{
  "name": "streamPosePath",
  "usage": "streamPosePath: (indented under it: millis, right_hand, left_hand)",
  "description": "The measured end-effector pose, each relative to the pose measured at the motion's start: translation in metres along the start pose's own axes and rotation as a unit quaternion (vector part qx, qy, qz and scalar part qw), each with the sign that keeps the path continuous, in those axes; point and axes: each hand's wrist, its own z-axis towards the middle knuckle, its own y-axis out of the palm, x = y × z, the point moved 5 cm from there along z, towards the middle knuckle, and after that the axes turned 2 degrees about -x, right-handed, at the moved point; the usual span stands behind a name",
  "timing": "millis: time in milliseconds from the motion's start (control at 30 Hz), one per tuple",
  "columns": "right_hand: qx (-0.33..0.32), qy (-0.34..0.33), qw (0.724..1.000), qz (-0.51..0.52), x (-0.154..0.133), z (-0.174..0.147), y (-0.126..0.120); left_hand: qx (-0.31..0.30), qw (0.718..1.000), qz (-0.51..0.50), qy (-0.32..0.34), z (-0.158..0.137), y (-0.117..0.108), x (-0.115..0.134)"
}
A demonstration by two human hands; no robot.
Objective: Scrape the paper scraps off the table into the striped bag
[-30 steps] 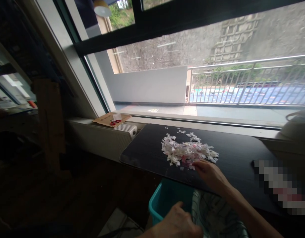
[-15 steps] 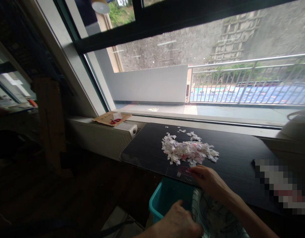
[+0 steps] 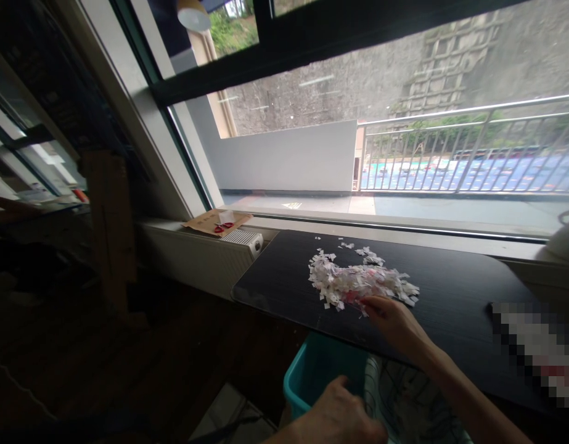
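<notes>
A heap of small cut paper pieces, mostly white with some pink, lies on the dark table. At the heap's near edge is my right hand, its thumb and fingers pinched on a thin pink see-through piece, now mostly hidden by the hand and the paper. Lower down, my left hand is closed over the near rim of a teal bin, which sits below the table's front edge. Some of its fingers are out of sight.
Red-handled scissors lie on a brown paper envelope by the radiator. A blurred-out item rests at the table's right. Patterned cloth shows beside the bin. A large window runs behind the table.
My right hand has moved from the table's front edge up to the heap, taking the pink piece with it. My left hand stays at the bin. The view has shifted slightly.
</notes>
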Motion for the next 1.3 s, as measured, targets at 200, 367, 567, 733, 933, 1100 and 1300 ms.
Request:
streamPosePath:
  millis: [200,367,567,733,933,1100,1300]
  right_hand:
    - [-0.008,0.003,1.0,-0.008,0.001,-0.001,0.001]
    - [-0.016,-0.006,1.0,-0.004,0.001,-0.004,0.004]
    - [-0.019,-0.017,0.999,-0.025,0.005,-0.01,0.002]
    - [-0.025,-0.017,0.999,-0.043,0.002,-0.015,-0.002]
    - [-0.023,-0.002,0.999,-0.037,-0.002,-0.022,-0.011]
    - [-0.017,0.013,1.0,-0.018,0.001,-0.023,-0.012]
    - [-0.009,0.031,0.997,-0.068,0.006,-0.02,-0.015]
  left_hand:
    - [-0.011,1.0,-0.009,0.001,0.002,0.008,-0.004]
    - [-0.022,1.0,-0.002,-0.001,0.002,0.004,-0.003]
    - [-0.028,1.0,0.003,-0.002,0.002,0.003,-0.003]
    - [-0.006,1.0,0.004,-0.004,-0.002,-0.001,-0.002]
    - [-0.005,1.0,0.0,-0.007,-0.003,-0.006,-0.002]
    - [-0.003,1.0,0.003,-0.008,-0.004,-0.007,-0.002]
    - [-0.01,1.0,-0.003,-0.008,-0.004,-0.008,-0.002]
